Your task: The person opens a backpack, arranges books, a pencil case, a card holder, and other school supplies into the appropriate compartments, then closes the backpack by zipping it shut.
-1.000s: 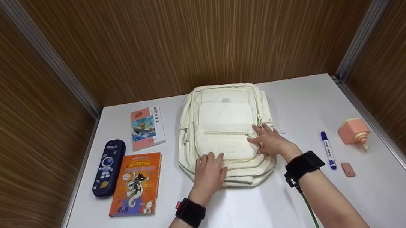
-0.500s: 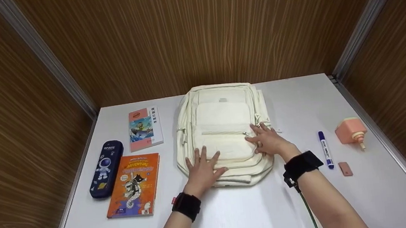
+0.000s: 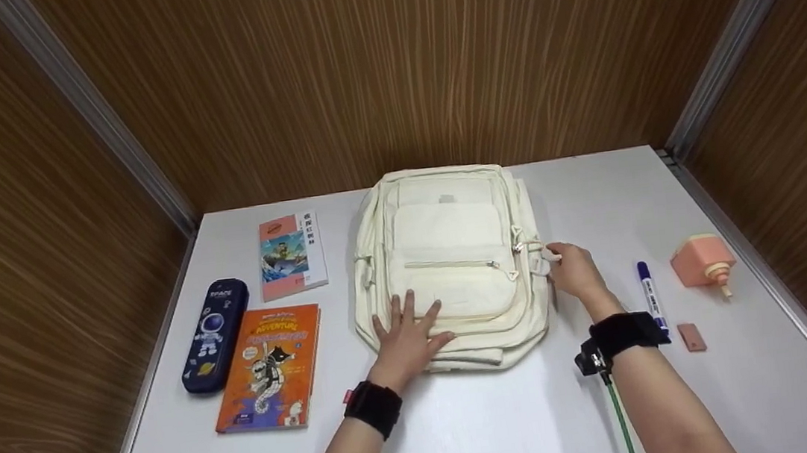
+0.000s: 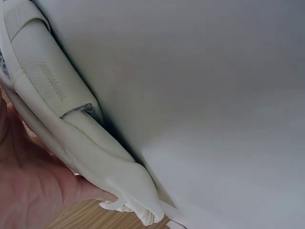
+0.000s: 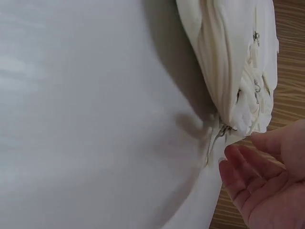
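Observation:
A cream backpack (image 3: 448,225) lies front side up in the middle of the table. My left hand (image 3: 407,342) rests on its lower front pocket with fingers spread. In the left wrist view, that hand (image 4: 43,186) lies along the bag's edge, its fingers mostly hidden. At the bag's right side, my right hand (image 3: 577,272) pinches a cream zipper pull (image 3: 550,253) between thumb and fingertips. The right wrist view shows curled fingers (image 5: 238,164) close to the bag's side zippers. Another zipper pull (image 3: 509,272) hangs loose on the front pocket.
Left of the bag lie a thin book (image 3: 290,255), an orange book (image 3: 268,368) and a dark blue pencil case (image 3: 215,336). To the right are a blue marker (image 3: 650,290), a pink eraser (image 3: 692,337) and a pink block-shaped item (image 3: 703,260). Wood-grain panels (image 3: 423,59) enclose the table.
My right hand has moved off the front pocket's zipper to the right side of the bag and taken hold of a pull there. My left fingers have spread out over the bag.

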`<move>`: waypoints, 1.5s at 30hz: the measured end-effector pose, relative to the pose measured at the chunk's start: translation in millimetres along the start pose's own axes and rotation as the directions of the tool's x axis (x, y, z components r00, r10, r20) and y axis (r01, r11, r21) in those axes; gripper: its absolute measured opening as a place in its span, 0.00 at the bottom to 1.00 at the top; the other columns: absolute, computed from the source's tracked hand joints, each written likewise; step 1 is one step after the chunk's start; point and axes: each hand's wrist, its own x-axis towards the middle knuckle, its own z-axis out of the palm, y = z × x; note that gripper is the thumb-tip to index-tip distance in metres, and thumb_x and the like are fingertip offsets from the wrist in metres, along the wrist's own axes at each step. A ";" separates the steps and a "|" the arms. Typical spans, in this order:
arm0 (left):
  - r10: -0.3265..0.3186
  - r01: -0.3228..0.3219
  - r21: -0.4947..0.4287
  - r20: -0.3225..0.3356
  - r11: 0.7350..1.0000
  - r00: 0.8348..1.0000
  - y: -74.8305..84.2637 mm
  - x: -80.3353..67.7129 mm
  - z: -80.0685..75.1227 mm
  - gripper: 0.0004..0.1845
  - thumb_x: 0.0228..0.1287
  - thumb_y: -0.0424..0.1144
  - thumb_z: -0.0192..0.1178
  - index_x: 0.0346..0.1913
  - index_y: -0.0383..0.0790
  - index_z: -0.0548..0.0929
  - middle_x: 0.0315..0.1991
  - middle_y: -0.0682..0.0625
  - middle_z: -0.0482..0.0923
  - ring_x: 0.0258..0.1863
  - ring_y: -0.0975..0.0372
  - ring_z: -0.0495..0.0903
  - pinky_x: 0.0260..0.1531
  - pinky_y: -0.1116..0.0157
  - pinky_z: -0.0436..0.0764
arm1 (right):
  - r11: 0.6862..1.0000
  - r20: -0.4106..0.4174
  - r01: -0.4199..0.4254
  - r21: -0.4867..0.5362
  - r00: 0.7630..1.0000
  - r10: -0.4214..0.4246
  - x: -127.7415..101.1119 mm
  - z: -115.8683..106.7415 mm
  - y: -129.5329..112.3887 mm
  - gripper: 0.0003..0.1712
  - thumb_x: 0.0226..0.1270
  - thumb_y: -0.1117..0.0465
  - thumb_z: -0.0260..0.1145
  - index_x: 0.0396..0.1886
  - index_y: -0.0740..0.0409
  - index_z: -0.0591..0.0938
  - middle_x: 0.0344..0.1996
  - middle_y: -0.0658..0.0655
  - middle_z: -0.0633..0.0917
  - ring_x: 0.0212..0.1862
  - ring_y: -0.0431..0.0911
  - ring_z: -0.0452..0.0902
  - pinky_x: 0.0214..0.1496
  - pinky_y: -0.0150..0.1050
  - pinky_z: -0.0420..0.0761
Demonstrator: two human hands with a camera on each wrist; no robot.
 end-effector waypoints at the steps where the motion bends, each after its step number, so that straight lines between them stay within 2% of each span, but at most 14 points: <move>1: -0.002 0.002 -0.001 0.004 1.000 1.000 -0.2 0.2 -0.2 0.38 0.67 0.71 0.40 0.76 0.59 0.59 0.78 0.38 0.40 0.75 0.41 0.36 0.61 0.29 0.41 | 1.000 0.002 -0.017 -0.009 1.000 0.017 0.4 0.2 2.6 0.23 0.70 0.74 0.52 0.64 0.75 0.70 0.57 0.75 0.75 0.55 0.65 0.76 0.53 0.53 0.77; 4: -0.004 0.004 -0.006 0.007 1.000 1.000 -0.5 0.6 -0.7 0.38 0.67 0.71 0.40 0.76 0.60 0.59 0.78 0.38 0.40 0.75 0.41 0.35 0.61 0.29 0.40 | 0.999 0.013 -0.037 -0.019 0.999 0.037 1.7 2.3 8.9 0.23 0.71 0.73 0.52 0.64 0.76 0.69 0.57 0.76 0.75 0.56 0.65 0.74 0.56 0.53 0.76; 8: 0.000 0.000 -0.008 -0.001 1.000 1.000 -0.1 1.4 -0.3 0.38 0.67 0.71 0.41 0.76 0.59 0.60 0.78 0.38 0.41 0.75 0.41 0.37 0.61 0.29 0.41 | 0.999 0.037 -0.019 -0.030 0.999 0.020 2.8 6.6 14.4 0.24 0.72 0.71 0.53 0.65 0.75 0.68 0.57 0.76 0.73 0.59 0.67 0.70 0.61 0.56 0.70; 13: 0.006 -0.006 0.004 0.003 1.000 1.000 2.5 1.2 -1.1 0.38 0.68 0.70 0.41 0.76 0.59 0.60 0.77 0.37 0.41 0.75 0.41 0.37 0.61 0.29 0.42 | 0.998 0.036 0.002 -0.064 0.999 0.000 4.2 12.3 19.6 0.25 0.72 0.68 0.56 0.66 0.70 0.71 0.56 0.75 0.70 0.60 0.67 0.68 0.64 0.57 0.67; 19: 0.005 -0.005 0.019 -0.004 1.000 1.000 4.4 1.9 -0.9 0.37 0.68 0.70 0.41 0.76 0.59 0.60 0.77 0.37 0.42 0.75 0.40 0.39 0.61 0.29 0.43 | 0.988 -0.043 0.029 -0.151 0.998 -0.036 5.3 15.5 21.2 0.17 0.67 0.69 0.58 0.54 0.67 0.82 0.51 0.75 0.72 0.54 0.68 0.69 0.56 0.59 0.70; 25: -0.001 0.001 0.026 0.000 1.000 1.000 4.2 1.9 0.3 0.38 0.67 0.71 0.40 0.76 0.60 0.60 0.77 0.37 0.43 0.75 0.40 0.39 0.61 0.29 0.43 | 0.971 -0.107 0.007 -0.237 0.994 -0.033 6.4 19.3 20.0 0.16 0.64 0.70 0.58 0.50 0.68 0.83 0.51 0.71 0.75 0.52 0.67 0.68 0.50 0.61 0.70; 31: -0.007 0.007 0.017 0.003 1.000 1.000 3.5 1.1 0.0 0.38 0.67 0.71 0.41 0.76 0.60 0.60 0.77 0.38 0.43 0.75 0.40 0.38 0.61 0.29 0.42 | 0.959 -0.070 0.003 -0.284 0.997 -0.023 8.0 22.7 19.2 0.13 0.65 0.70 0.56 0.45 0.75 0.79 0.48 0.73 0.76 0.52 0.68 0.69 0.51 0.61 0.70; 37: -0.008 0.008 0.013 -0.005 1.000 1.000 2.9 0.7 -1.3 0.38 0.67 0.70 0.42 0.75 0.59 0.61 0.77 0.37 0.44 0.75 0.39 0.39 0.61 0.29 0.41 | 0.967 -0.064 -0.013 -0.254 0.998 -0.004 7.4 22.7 16.5 0.13 0.71 0.65 0.55 0.42 0.73 0.80 0.41 0.72 0.76 0.47 0.68 0.72 0.48 0.62 0.71; 41: -0.006 0.006 0.015 -0.005 1.000 1.000 2.6 0.4 -1.8 0.38 0.67 0.70 0.42 0.75 0.58 0.61 0.77 0.37 0.45 0.74 0.39 0.40 0.61 0.28 0.43 | 0.961 -0.069 0.005 -0.278 0.997 -0.025 6.1 21.2 17.5 0.11 0.69 0.68 0.53 0.36 0.74 0.79 0.37 0.72 0.76 0.44 0.69 0.73 0.44 0.62 0.73; 45: -0.009 0.009 0.025 -0.006 1.000 1.000 1.4 0.8 -2.0 0.38 0.67 0.71 0.41 0.75 0.59 0.61 0.77 0.37 0.45 0.74 0.39 0.41 0.61 0.28 0.44 | 0.971 -0.065 -0.005 -0.239 0.998 -0.011 6.5 18.9 17.4 0.10 0.69 0.69 0.53 0.38 0.73 0.78 0.37 0.72 0.78 0.44 0.68 0.75 0.43 0.59 0.75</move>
